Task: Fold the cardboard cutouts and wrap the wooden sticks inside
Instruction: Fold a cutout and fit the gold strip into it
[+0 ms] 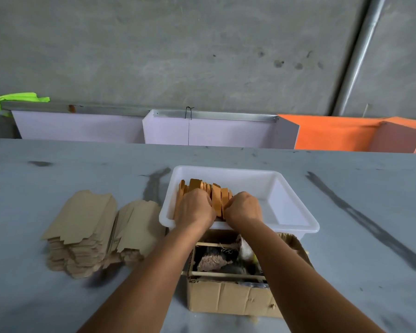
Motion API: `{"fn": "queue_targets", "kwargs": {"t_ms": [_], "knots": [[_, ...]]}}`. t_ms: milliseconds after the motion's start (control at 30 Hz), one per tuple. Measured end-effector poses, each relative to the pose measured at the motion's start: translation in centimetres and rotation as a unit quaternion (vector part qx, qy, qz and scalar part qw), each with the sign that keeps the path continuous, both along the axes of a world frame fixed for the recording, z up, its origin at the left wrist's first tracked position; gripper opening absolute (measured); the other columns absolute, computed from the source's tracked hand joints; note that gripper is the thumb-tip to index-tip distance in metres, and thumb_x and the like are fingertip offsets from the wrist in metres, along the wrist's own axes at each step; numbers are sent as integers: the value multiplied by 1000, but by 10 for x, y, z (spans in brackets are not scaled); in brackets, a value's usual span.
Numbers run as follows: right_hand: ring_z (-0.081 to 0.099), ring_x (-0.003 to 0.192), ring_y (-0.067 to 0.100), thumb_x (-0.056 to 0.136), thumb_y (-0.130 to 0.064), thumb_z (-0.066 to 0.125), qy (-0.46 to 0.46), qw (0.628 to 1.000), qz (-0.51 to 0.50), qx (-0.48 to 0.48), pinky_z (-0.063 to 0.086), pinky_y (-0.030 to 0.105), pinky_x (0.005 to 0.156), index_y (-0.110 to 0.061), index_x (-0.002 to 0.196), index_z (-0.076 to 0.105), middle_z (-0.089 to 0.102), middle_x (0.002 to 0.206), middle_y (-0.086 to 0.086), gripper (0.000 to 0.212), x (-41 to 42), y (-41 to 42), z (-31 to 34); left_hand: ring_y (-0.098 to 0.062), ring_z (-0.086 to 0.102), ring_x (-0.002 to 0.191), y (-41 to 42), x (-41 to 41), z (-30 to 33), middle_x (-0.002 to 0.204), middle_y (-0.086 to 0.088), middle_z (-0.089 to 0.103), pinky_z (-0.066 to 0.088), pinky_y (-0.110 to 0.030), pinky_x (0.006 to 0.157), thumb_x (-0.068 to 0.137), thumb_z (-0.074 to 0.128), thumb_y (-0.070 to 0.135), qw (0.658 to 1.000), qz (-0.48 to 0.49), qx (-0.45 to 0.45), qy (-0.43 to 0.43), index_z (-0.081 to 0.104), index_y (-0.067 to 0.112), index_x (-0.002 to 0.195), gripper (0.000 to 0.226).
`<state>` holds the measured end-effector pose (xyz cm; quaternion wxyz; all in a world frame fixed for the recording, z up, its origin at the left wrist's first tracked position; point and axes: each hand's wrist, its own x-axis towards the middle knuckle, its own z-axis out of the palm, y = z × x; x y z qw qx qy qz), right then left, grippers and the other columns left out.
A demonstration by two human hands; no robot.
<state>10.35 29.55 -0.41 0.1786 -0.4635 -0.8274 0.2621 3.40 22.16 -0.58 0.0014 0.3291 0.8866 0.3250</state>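
Observation:
A white plastic tray (pixel 291 205) sits mid-table with a row of flat orange-brown wooden sticks (pixel 216 197) standing on edge in its left half. My left hand (pixel 194 207) grips the left part of the row with curled fingers. My right hand (pixel 243 205) has its fingers curled into the right part of the same row. Two stacks of tan cardboard cutouts (pixel 87 227) lie flat on the table, left of the tray.
An open cardboard box (pixel 228 299) with scraps inside stands right in front of the tray, under my forearms. White and orange panels (pixel 209 131) line the table's far edge. The grey tabletop (pixel 360 236) has dark smears on its right side.

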Motion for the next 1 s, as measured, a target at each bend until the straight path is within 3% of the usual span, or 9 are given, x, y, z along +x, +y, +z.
{"fn": "queue_targets", "kwargs": {"t_ms": [100,267,400,567,667,700,767,867,1000], "knots": [[64,90,27,83,-4,52,-6,1000,2,8,49,28,69,-3,101,67,67,98,14,23,1,-3,0,-12,55,69,-5,4,2,81,1,66,48,-24,56,83,64,6,999,0,25,25,69,14,79,10],[52,73,23,83,-2,50,-17,999,6,29,40,25,61,-2,90,66,56,79,11,18,6,-5,2,-17,62,91,-21,20,10,98,-2,70,52,-27,77,87,59,6,989,-33,139,24,70,13,99,18],[53,71,20,90,-10,51,21,998,30,49,39,25,61,-4,87,67,59,78,8,17,10,-15,10,-15,63,82,-57,34,7,87,0,69,54,-31,74,84,64,4,976,-15,207,61,70,13,93,14],[37,56,20,91,-11,52,142,957,164,190,28,25,57,-11,60,49,46,60,4,31,12,-77,33,-22,65,78,-108,37,-12,84,-5,72,52,-33,72,80,64,2,958,89,268,43,72,12,93,17],[56,71,24,90,-9,54,157,927,285,188,42,28,67,-6,79,68,64,78,10,18,2,-123,32,-31,66,75,-130,29,-27,79,-11,72,52,-38,70,77,65,-4,937,152,315,23,72,7,87,17],[62,85,22,92,-11,54,151,924,306,170,49,28,78,-7,96,70,68,94,11,17,-3,-136,29,-33,65,75,-136,27,-32,77,-11,71,52,-40,69,77,65,-4,932,162,324,14,72,7,87,16],[60,108,21,94,-11,52,111,931,319,136,47,28,95,-8,117,64,65,116,11,26,-13,-153,21,-34,64,76,-144,23,-40,77,-10,70,53,-41,69,77,66,-4,924,179,338,-6,71,8,88,17],[57,108,28,94,-7,48,5,931,326,165,48,33,93,-4,112,62,61,114,15,23,-27,-161,8,-35,65,82,-153,20,-47,83,-13,70,53,-46,77,76,62,-9,903,202,375,-44,68,9,95,27],[48,112,31,95,-16,48,-111,909,319,245,42,36,93,-2,116,55,56,118,17,26,-40,-162,-8,-33,63,77,-162,18,-52,77,-11,69,45,-33,69,73,62,-10,908,242,343,19,69,8,92,26]]}}
